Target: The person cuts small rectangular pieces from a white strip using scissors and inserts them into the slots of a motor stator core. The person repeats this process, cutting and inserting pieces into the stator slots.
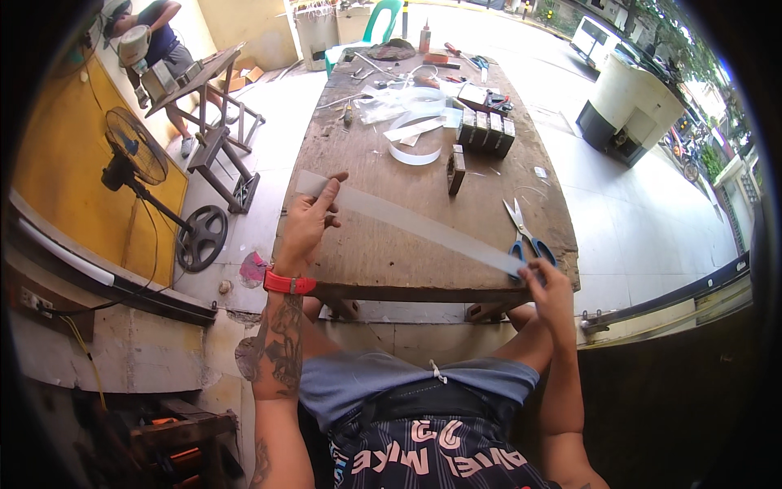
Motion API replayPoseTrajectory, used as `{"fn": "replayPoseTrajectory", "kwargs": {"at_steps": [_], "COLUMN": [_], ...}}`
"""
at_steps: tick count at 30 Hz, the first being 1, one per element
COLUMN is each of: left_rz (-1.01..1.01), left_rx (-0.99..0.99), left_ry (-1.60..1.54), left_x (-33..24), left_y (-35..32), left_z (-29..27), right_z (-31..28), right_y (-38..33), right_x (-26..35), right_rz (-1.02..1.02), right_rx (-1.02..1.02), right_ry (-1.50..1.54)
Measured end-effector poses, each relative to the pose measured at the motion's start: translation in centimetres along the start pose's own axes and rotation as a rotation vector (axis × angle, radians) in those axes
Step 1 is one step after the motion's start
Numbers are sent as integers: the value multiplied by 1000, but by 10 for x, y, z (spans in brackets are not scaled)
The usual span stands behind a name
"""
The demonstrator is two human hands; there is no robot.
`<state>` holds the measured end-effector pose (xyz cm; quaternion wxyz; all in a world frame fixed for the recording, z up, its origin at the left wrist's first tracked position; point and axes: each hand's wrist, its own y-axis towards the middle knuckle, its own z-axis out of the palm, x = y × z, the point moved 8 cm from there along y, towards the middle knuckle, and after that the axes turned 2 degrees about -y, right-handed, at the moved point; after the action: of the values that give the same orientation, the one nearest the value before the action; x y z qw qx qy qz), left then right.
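A long translucent white plastic strip (415, 226) stretches slantwise over the wooden table (358, 265), its left end farther from me than its right. My left hand (314, 216) pinches it near the left end, thumb on top and fingers partly beneath. At the other end, the fingertips of my right hand (547, 287) are closed on the strip's corner. Scissors with blue handles (521, 228) lie beside my right hand, blades spread and pointing away; the strip's end partly covers one handle. Beyond the strip, a small dark box-shaped piece (456, 169) stands on the tabletop.
Several dark boxes (486, 133) stand in a row farther back. Near them lie a curled white strip (415, 155), clear plastic, tools and a bottle (424, 39). Left of the table are a black fan (134, 151) and a person (163, 41) at a wooden stand.
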<state>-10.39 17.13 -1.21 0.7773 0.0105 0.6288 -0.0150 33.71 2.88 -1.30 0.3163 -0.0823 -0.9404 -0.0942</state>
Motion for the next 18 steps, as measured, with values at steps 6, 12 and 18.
{"fn": "replayPoseTrajectory", "kwargs": {"at_steps": [6, 12, 18], "left_rz": [76, 133, 113], "left_rx": [-191, -246, -372], "left_ry": [24, 257, 1045], "left_x": [11, -7, -6], "left_y": [-6, -27, -62], "left_z": [-30, -75, -97], "right_z": [9, 2, -17], "right_y": [78, 99, 65], "right_x": [-3, 9, -16], "right_rz": [-200, -80, -108], "right_rx": [-230, -9, -63], "right_ry": [-111, 186, -193]}}
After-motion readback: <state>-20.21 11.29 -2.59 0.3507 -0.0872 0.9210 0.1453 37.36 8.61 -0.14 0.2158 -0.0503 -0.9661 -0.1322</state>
